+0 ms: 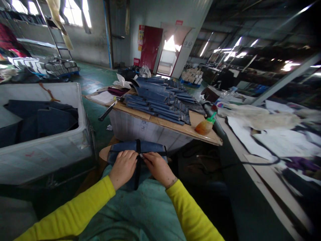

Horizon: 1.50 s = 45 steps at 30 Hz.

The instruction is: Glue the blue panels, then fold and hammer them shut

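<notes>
On my lap, over a green apron (150, 207), lies a bundle of blue fabric pieces (150, 146) with a pale brown edge at its left end. A black strap (137, 174) runs over its middle, and another dark band crosses it sideways. My left hand (124, 169) rests on the bundle, fingers pressed together and tips closed at the strap. From the other side my right hand (159, 169) pinches at the strap's crossing. Something small and pale shows at its fingertips, too small to name. The fingers hide part of the crossing.
Ahead, a cardboard-topped table (150, 115) bears stacked blue fabric pieces (157, 97), a black-handled tool (107, 110) and a green-tipped bottle of amber liquid (205, 125). A white bin (45, 147) with blue fabric stands left. Papers (273, 144) lie on a bench at right.
</notes>
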Tool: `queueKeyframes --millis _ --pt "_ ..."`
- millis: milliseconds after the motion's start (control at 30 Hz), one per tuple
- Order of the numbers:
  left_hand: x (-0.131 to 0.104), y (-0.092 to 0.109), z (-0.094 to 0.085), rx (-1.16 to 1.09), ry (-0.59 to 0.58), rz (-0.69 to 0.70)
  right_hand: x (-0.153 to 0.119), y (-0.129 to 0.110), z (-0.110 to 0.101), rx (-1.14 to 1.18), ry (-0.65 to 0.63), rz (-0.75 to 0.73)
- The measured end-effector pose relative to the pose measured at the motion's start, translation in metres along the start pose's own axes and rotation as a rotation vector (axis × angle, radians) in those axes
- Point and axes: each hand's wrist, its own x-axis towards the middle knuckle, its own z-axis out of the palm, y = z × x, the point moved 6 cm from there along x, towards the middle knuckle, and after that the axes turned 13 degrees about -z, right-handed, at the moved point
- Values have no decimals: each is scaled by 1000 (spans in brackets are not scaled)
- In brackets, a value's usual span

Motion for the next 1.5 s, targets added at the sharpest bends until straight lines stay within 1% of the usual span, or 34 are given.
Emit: queueKeyframes --millis 200,300,467,667,833,1033,1133,1267,1367,1500 --pt "-1 -5 6 -17 -17 34 15 -3 -2 -70 -164 -40" --pt "-3 -10 12 -20 -16 49 20 -8 2 -146 -200 -28" --pt "-5 -15 19 -23 -5 60 20 -13 10 -227 -189 25" --pt "-5 -16 17 -41 7 49 19 -17 16 -278 -183 64" --pt "-3 -15 16 -37 -17 38 26 -16 19 -300 -171 53" --pt "-1 -19 14 -19 -47 23 35 -15 28 -300 -147 14" --pt "-4 -21 12 -22 -57 31 31 -10 29 -269 -109 19" --pt "-12 -23 6 -20 -21 66 23 -8 28 -222 -46 -2" --pt "-17 -30 1 13 13 59 18 -14 32 -220 -17 -26" --pt "-20 -40 -4 56 31 58 20 -25 44 -218 -23 -23"
